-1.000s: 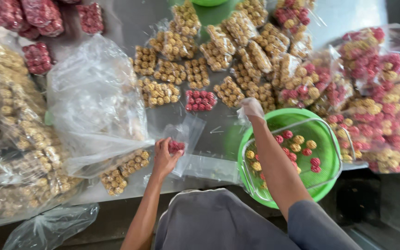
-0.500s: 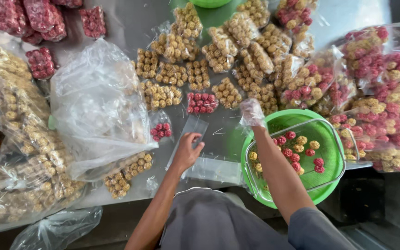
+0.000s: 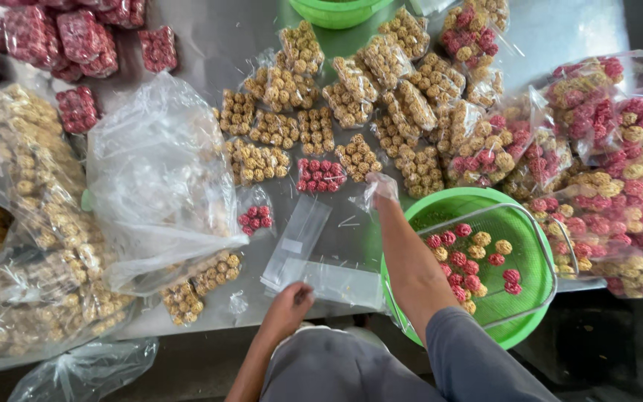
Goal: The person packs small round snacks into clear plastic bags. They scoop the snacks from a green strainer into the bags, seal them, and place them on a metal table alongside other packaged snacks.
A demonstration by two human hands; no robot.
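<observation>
Hands first, as I watch from the head camera: my left hand (image 3: 286,311) sits at the lower middle of the frame, fingers curled down onto the near edge of a stack of flat, empty clear plastic bags (image 3: 320,274) lying on the grey metal table (image 3: 210,45). Whether those fingers actually pinch a bag I cannot tell. My right hand (image 3: 382,188), wrapped in a thin clear plastic glove, reaches up to the middle of the frame; its fingers are bunched together, and I cannot make out anything held in them (the glove crinkles hide the tips).

Just below and right of that forearm stands a round green plastic basket (image 3: 533,327) holding loose red and yellow bumpy balls (image 3: 472,257). A small sealed packet of red balls (image 3: 321,175) lies just left of the right hand, and another tiny packet of red balls (image 3: 255,218) lies beside the top of the empty bags. Packets of tan balls (image 3: 351,97) spread across the upper middle. Mixed red and yellow packets (image 3: 619,186) pile up at the right. A big crumpled clear bag (image 3: 158,179) lies at the left.
</observation>
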